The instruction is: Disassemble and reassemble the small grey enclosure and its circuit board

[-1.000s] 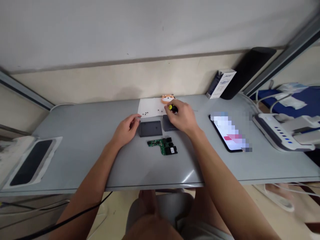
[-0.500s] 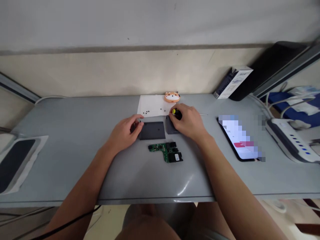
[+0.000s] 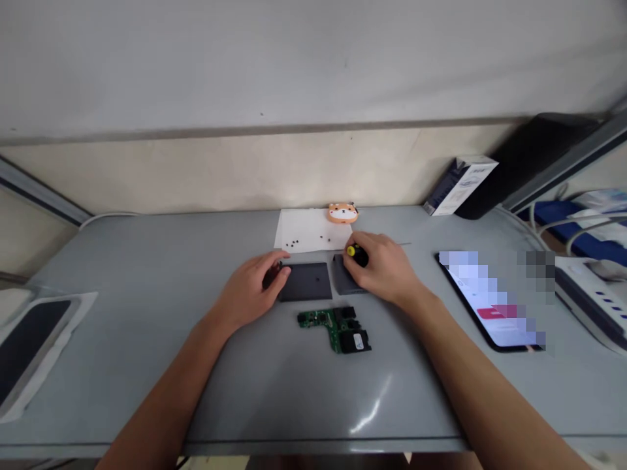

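Note:
A flat dark grey cover (image 3: 306,282) lies on the table. My left hand (image 3: 252,287) is curled at its left end, thumb and fingers around the edge. My right hand (image 3: 385,264) is closed around a screwdriver (image 3: 351,250) with a yellow-and-black handle end; its thin shaft points right. Under that hand sits a dark grey casing (image 3: 344,277), partly hidden, with my fingers touching it. Nearer to me lies a green circuit board (image 3: 336,329) with black connectors. Several small black screws (image 3: 292,244) are on a white paper sheet (image 3: 308,225) behind the cover.
An orange animal-face case (image 3: 343,212) sits on the paper's back corner. To the right lie a lit phone (image 3: 490,307), a white power strip (image 3: 592,294) and a leaning box (image 3: 460,186). Another dark device (image 3: 34,339) rests on white wrapping at left.
My view has tilted up slightly, so everything sits lower in the picture. Both hands keep much the same places and holds; cover, casing and board look unmoved on the table.

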Demonstrator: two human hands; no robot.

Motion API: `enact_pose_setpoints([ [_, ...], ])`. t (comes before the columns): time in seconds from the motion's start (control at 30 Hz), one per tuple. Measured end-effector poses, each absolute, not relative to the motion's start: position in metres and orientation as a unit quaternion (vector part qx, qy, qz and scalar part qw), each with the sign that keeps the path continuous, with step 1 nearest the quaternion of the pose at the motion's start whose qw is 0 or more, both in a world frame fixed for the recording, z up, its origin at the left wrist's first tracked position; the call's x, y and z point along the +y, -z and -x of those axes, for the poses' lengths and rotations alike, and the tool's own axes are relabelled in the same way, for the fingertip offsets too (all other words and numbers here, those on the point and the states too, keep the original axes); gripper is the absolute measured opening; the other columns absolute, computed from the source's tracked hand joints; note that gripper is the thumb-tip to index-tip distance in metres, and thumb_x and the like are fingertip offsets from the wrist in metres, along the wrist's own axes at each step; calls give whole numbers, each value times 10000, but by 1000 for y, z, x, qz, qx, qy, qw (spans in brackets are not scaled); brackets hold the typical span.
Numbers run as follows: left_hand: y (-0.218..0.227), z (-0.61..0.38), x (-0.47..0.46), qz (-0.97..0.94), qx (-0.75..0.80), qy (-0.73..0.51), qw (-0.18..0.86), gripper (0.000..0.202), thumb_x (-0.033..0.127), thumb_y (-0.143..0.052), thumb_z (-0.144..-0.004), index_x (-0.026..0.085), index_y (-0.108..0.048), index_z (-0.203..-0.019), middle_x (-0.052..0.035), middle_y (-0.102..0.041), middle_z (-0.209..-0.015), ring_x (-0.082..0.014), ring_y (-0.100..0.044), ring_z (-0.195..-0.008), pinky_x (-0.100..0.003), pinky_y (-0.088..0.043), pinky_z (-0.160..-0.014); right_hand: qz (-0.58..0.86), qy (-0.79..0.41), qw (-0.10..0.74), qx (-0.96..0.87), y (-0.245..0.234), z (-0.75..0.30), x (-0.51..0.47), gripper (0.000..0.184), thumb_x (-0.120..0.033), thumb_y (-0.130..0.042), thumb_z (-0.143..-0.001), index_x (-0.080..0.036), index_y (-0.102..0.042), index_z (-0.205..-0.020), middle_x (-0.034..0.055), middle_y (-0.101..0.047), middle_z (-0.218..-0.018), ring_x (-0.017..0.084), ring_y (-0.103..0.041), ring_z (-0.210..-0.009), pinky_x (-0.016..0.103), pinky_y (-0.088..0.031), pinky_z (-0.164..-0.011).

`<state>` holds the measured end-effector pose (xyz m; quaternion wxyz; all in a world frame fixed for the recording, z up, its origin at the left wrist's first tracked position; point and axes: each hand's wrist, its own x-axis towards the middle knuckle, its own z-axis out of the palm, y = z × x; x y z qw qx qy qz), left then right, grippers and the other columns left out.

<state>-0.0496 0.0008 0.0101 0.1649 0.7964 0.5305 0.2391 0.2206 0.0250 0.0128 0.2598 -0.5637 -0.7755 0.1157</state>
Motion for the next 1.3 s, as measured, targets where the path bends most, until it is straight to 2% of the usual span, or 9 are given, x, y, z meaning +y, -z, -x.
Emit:
enact_pose_setpoints([
  [0.37, -12, 48, 5, -764, 567, -245, 187, 373, 488, -481, -972, 244, -697, -1152, 3, -686, -802, -189, -645, -726, -326, -533, -748, 548, -122, 321, -763, -7, -227, 29, 91, -183, -581, -891, -225, -662, -884, 49, -785, -938, 225, -625, -791, 357, -446, -801],
  [0.6, -12, 45, 4, -737, 606, -264, 140, 338, 467, -506, -954, 242, -736, -1059, 2, -682, -740, -187, -629, -668, -313, -495, -684, 499, -18, 412, -762, -18, -228, 16, 92, -215, -621, -946, -227, -693, -890, 21, -740, -766, 185, -590, -680, 324, -441, -699],
  [0.67, -11, 46, 4, -739, 602, -272, 134, 356, 464, -482, -976, 236, -741, -1062, -15, -732, -800, -197, -666, -708, -316, -512, -701, 479, -8, 422, -770, -24, -226, 0, 88, -186, -633, -943, -224, -680, -880, 3, -721, -739, 167, -582, -653, 314, -444, -672],
  [0.77, -9, 48, 5, -738, 600, -283, 127, 376, 436, -439, -1002, 226, -740, -1084, -48, -806, -1001, -217, -730, -827, -325, -543, -756, 434, -49, 378, -816, -23, -225, -29, 110, -141, -620, -941, -220, -677, -890, 1, -739, -816, 155, -627, -687, 315, -461, -666],
  [0.87, -8, 50, 5, -732, 613, -275, 114, 340, 379, -445, -994, 224, -731, -1094, -55, -817, -1056, -233, -753, -867, -335, -557, -768, 419, -69, 341, -838, -13, -230, -56, 76, -244, -636, -984, -222, -708, -996, 54, -770, -1005, 195, -717, -839, 354, -536, -740],
  [0.93, -7, 51, 6, -727, 623, -268, 104, 312, 342, -455, -976, 225, -728, -1072, -54, -819, -1025, -241, -757, -857, -340, -558, -746, 422, -75, 310, -848, -6, -235, -68, 189, -336, -674, -966, -234, -709, -1121, 94, -772, -1180, 265, -747, -1001, 416, -585, -802],
  [1.0, -7, 51, 7, -726, 628, -264, 97, 297, 320, -457, -962, 225, -727, -1041, -54, -817, -1007, -246, -757, -847, -348, -558, -735, 422, -87, 283, -857, -2, -239, -75, 308, -403, -702, -946, -243, -687, -1208, 110, -757, -1288, 296, -755, -1060, 458, -612, -819],
  [1.17, -7, 50, 7, -743, 611, -258, 84, 284, 285, -456, -939, 230, -730, -986, -60, -812, -1008, -257, -754, -879, -368, -585, -791, 398, -117, 238, -878, -3, -238, -85, 608, -473, -797, -873, -232, -603, -1397, 128, -725, -1400, 319, -752, -1162, 520, -638, -928],
  [1.3, -8, 48, 6, -749, 610, -244, 81, 285, 275, -460, -919, 224, -734, -976, -74, -805, -1024, -270, -747, -910, -378, -591, -800, 390, -108, 242, -882, -6, -235, -87, 454, -372, -750, -930, -238, -635, -1349, 111, -746, -1347, 296, -767, -1105, 501, -652, -893],
])
